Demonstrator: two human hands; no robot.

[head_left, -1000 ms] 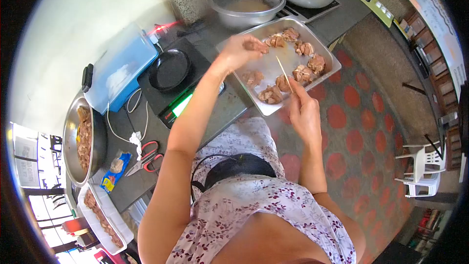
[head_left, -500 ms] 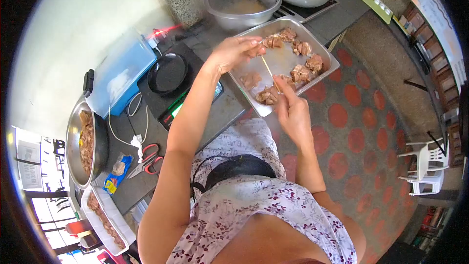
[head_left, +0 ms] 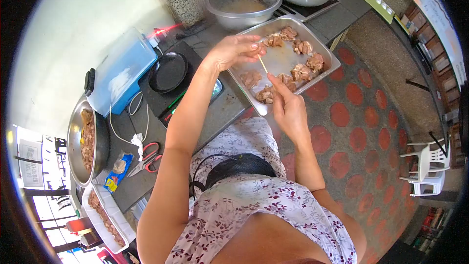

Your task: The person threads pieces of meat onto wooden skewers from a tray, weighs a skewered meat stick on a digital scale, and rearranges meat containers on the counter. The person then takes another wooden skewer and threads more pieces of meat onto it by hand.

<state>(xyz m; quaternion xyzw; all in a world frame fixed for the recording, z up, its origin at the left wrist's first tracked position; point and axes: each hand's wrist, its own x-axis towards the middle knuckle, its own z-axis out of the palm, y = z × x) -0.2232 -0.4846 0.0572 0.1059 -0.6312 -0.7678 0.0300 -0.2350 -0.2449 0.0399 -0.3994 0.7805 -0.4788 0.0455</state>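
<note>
The right hand (head_left: 289, 110) grips a thin stick (head_left: 264, 63) between thumb and fingers, closed firmly round its near end. The stick slants up over the left part of a steel tray (head_left: 281, 62), its far end at the fingertips of the left hand (head_left: 237, 53). That hand is partly curled, thumb close to the fingers; whether it pinches a bit of meat there, I cannot tell. Lumps of meat (head_left: 315, 62) lie round the tray's floor, along its far, right and near sides, with one on the left.

Left of the tray, a black plate (head_left: 168, 72) sits on a scale (head_left: 193, 57), with a blue box (head_left: 124, 68) beyond it to the left. Nearer lie scissors (head_left: 145, 161) and a packet (head_left: 117, 173), beside a bowl (head_left: 101, 139) holding more meat. A lidded pot (head_left: 244, 19) stands just beyond the tray.
</note>
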